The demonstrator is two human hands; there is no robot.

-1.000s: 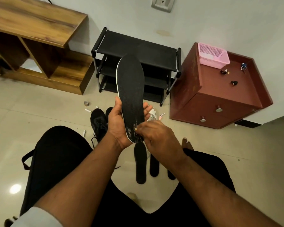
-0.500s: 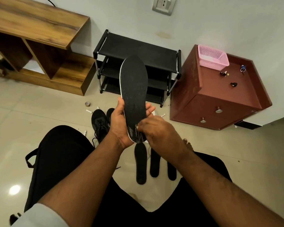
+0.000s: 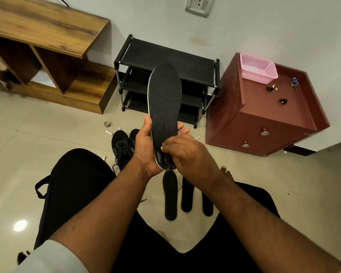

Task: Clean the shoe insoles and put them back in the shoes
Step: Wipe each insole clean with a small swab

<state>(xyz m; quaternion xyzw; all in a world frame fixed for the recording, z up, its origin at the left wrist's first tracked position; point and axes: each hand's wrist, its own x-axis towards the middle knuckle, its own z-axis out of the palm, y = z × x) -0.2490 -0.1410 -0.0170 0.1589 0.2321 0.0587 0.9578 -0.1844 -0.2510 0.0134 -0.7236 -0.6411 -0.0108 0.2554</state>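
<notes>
- Up front, the left hand (image 3: 146, 148) holds a black insole (image 3: 164, 113) upright by its heel end, thumb on the left edge, fingers wrapped behind and showing past the right edge.
- Its grip is a loose curl round the heel part; the toe end points up and away, in front of the black rack (image 3: 165, 62).
- The right hand (image 3: 187, 154) is on the lower face of the insole, fingers bent and pressed to the patterned heel patch.
- Whether its grip pinches something small against the insole I cannot tell; a pale speck shows at the fingertip.
- Three more insoles (image 3: 170, 196) lie side by side on the floor (image 3: 47, 138), between the person's knees and below the hands.
- A pair of black shoes (image 3: 122, 144) stands on the floor just left of the left hand, toes toward the rack.
- Small white bits and a tape roll (image 3: 107, 124) lie on the floor near the shoes.
- A wooden shelf unit (image 3: 47, 36) stands at the left against the wall.
- A red-brown cabinet (image 3: 264, 119) stands at the right, with a pink basket (image 3: 258, 68) and a few small items on top.
- A wall socket (image 3: 198, 5) sits above the rack.
</notes>
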